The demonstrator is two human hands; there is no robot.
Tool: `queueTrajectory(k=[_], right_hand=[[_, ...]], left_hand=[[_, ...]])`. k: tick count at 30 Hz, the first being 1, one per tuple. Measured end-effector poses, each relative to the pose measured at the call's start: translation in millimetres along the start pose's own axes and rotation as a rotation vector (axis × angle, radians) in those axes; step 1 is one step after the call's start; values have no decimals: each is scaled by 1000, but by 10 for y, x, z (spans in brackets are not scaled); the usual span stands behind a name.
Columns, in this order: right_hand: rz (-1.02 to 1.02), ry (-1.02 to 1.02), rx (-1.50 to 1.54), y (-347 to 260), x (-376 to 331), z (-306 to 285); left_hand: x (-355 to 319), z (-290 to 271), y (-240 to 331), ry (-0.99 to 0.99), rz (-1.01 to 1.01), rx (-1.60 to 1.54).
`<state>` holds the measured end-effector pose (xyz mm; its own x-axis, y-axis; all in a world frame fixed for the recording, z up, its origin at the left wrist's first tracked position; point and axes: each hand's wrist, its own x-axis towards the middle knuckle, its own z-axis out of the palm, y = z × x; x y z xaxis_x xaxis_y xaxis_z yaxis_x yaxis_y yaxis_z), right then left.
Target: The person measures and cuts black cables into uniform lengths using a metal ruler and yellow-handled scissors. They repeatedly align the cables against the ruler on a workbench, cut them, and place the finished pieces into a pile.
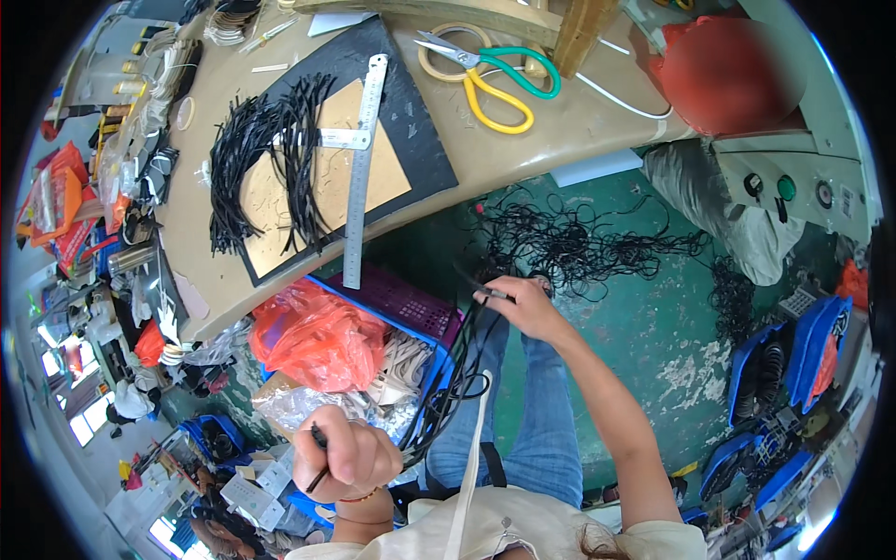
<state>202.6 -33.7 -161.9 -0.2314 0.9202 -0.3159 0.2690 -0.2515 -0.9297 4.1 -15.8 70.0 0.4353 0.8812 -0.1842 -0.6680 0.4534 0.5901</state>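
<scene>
My left hand [347,455] is closed in a fist at the lower left, with dark ends of cord poking out of it. Several long black cords [446,397] hang in loose loops between my two hands, over my lap. In front of my knees, my right hand [527,306] pinches the black strands between thumb and fingers; a dark, blurred end sticks out past them. On the table, two bundles of cut black cords [245,177] lie across a tan board [364,187] on a black mat. A steel ruler [358,205] rests over the board.
Scissors [485,79] with green and yellow handles lie on the table [485,154], beside a tape roll. A blue crate [435,373] holding orange plastic bags stands below the table edge. Tangled black cord [579,243] covers part of the green floor. Blue bins [752,373] stand at right.
</scene>
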Motion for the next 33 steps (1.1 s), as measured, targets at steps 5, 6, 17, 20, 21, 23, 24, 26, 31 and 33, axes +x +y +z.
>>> queueTrajectory(k=[5,6,17,20,21,23,24,26,31,33], right_hand=[[396,-84,252,-68,-325,-544],[475,-99,353,-202,-419,-687],[342,442,740,-943,-711,-517],[278,543,648,-884,-775,-541],[260,565,714,-912,-750,-519],[231,575,742,-884,-752,-502],[221,563,703,-805,-775,-477],[218,549,697,-774,-787,-485],[371,490,946,-891,-708,-658],[364,352,1092,-779,-728,-702]], left_hand=[[450,-126,-241,288,98,1011],[709,-170,-347,320,90,1426],[572,-152,-1949,378,-129,446],[550,-123,-1795,151,-261,688],[565,-139,-1873,157,-168,739],[616,-162,-1809,135,-209,819],[634,-165,-1784,123,-229,860],[641,-177,-1792,171,-237,885],[648,-223,-1659,51,-414,737],[657,-216,-1577,-1,-528,683]])
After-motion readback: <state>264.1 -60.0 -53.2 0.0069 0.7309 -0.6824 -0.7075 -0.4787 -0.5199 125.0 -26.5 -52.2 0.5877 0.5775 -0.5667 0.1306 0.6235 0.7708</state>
